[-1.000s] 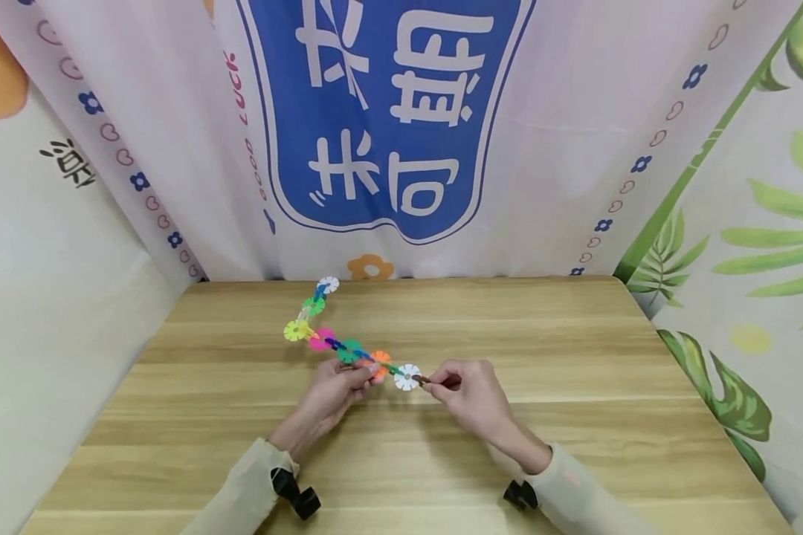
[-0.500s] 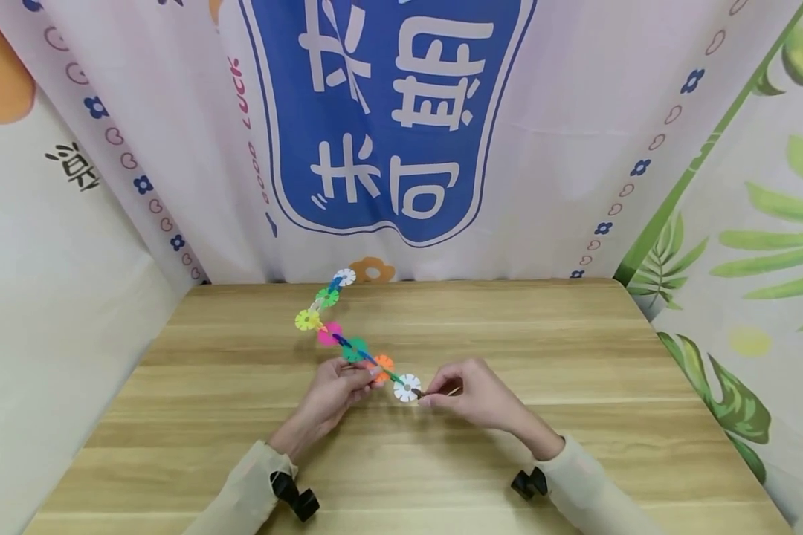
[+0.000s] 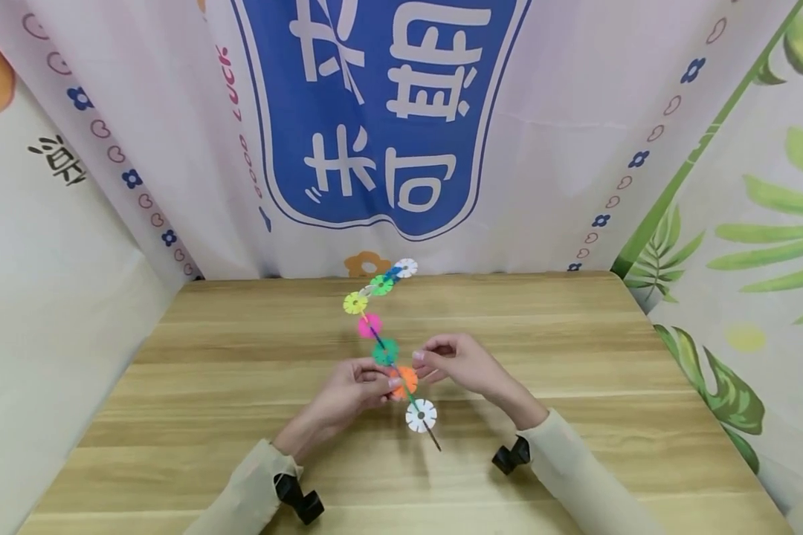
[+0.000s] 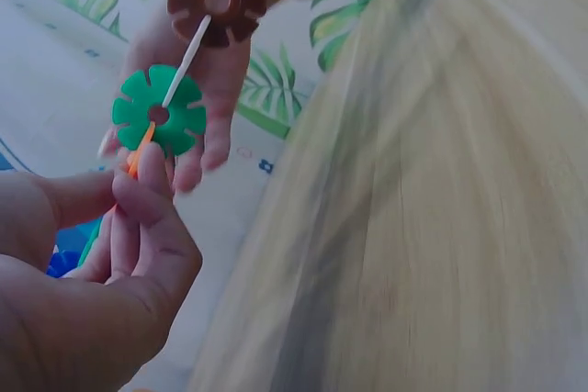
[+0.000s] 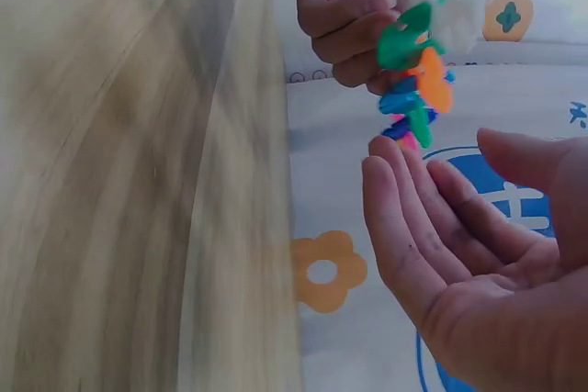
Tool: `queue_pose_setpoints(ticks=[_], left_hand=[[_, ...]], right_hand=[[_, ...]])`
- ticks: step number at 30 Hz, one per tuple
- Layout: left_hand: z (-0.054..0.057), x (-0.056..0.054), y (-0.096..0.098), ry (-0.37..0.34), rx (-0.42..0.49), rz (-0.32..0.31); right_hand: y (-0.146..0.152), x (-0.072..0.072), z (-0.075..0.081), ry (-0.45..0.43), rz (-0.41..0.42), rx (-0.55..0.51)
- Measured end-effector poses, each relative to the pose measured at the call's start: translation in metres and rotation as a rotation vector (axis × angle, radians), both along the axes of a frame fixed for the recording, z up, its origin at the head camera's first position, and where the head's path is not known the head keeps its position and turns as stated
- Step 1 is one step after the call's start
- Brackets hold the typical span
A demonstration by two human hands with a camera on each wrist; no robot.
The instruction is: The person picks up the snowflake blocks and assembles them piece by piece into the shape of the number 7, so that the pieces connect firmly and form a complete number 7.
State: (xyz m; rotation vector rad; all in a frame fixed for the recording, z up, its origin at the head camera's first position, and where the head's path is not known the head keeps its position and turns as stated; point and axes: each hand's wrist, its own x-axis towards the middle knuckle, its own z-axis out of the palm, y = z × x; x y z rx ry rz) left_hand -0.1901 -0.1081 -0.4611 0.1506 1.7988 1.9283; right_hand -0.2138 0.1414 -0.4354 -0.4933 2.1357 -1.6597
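A zigzag chain of slotted plastic snowflake discs is held up above the table. My left hand (image 3: 344, 394) pinches it at the orange disc (image 3: 410, 380). Beyond that grip, toward me, come a white disc (image 3: 421, 415) and a brown disc (image 3: 433, 440) seen edge-on. Away from me run a teal disc (image 3: 384, 351), a pink disc (image 3: 369, 325), a yellow disc (image 3: 355, 303) and several more. Just right of the orange disc is my right hand (image 3: 468, 369), holding nothing. In the right wrist view its fingers (image 5: 418, 236) extend toward the chain; whether they touch it I cannot tell.
The wooden table (image 3: 542, 446) spreads beneath both hands. Behind it hangs a printed curtain (image 3: 542, 186) with a blue sign, and leaf-patterned cloth (image 3: 743, 297) covers the right side. A black wrist mount (image 3: 297, 499) sits on the left sleeve.
My right hand has let go of the brown disc and moved up beside the orange one. The chain has swung round, its far end rightward and its near end toward me.
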Motion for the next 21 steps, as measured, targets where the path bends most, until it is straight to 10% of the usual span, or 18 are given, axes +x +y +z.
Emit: queue_pose_setpoints(ticks=[9, 21], left_hand=[[0.003, 0.003, 0.010, 0.022, -0.015, -0.075], [0.001, 0.005, 0.011, -0.007, 0.019, -0.074]], right_hand=[[-0.012, -0.011, -0.007, -0.217, -0.034, -0.145], [-0.005, -0.015, -0.018, -0.412, 0.136, -0.402]])
